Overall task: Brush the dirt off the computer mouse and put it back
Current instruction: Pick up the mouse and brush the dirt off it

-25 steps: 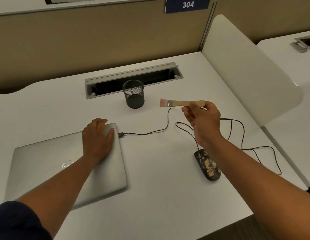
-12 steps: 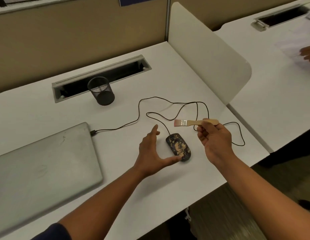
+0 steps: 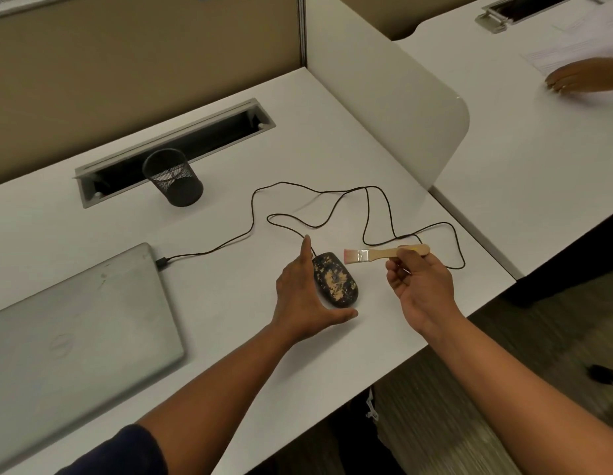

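The closed laptop (image 3: 75, 323) shows a round logo I cannot read. The left hand (image 3: 303, 296) is spread open around the dirty mouse (image 3: 336, 280) on the desk (image 3: 229, 337). The right hand (image 3: 420, 284) pinches a wooden brush (image 3: 384, 254) just above the mouse. Farther back, the mesh cup (image 3: 173, 177) looks empty.

Nothing legible is showing: a faint round emblem on the closed laptop's lid (image 3: 60, 344) is staying unreadable, and print on far-right papers (image 3: 569, 49) is blurring out.
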A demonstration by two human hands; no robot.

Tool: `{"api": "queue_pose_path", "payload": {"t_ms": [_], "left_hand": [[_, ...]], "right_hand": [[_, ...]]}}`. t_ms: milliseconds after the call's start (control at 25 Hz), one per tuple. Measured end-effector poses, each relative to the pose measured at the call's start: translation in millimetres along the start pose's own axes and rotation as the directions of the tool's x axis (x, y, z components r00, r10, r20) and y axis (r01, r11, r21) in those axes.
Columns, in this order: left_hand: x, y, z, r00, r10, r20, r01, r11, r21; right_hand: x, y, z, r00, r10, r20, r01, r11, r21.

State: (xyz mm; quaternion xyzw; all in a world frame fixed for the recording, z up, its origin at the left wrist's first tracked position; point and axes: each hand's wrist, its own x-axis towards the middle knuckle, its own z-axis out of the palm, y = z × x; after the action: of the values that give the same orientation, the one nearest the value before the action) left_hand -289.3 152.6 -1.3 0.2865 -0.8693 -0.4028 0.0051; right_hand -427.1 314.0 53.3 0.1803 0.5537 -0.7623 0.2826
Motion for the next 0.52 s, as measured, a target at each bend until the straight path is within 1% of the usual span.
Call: {"api": "queue_pose_path", "payload": {"t_ms": [280, 400, 520], "left_hand": [[2.0, 2.2, 7.6, 0.999, -0.020, -0.029, 0.021, 0.999, 0.037], [1.6, 4.0, 10.7, 0.999, -0.027, -0.039, 0.027, 1.000, 0.014], [1.1, 5.0, 9.6, 0.999, -0.026, -0.036, 0.025, 0.999, -0.021]], "right_hand": [[0.3, 0.8, -10.6, 1.000, 0.023, -0.004, -0.022, 0.999, 0.023], [2.2, 1.4, -15.2, 0.999, 0.034, -0.001, -0.034, 0.999, 0.030], [5.7, 1.6, -21.4, 0.999, 0.039, 0.035, -0.040, 0.999, 0.028]]}}
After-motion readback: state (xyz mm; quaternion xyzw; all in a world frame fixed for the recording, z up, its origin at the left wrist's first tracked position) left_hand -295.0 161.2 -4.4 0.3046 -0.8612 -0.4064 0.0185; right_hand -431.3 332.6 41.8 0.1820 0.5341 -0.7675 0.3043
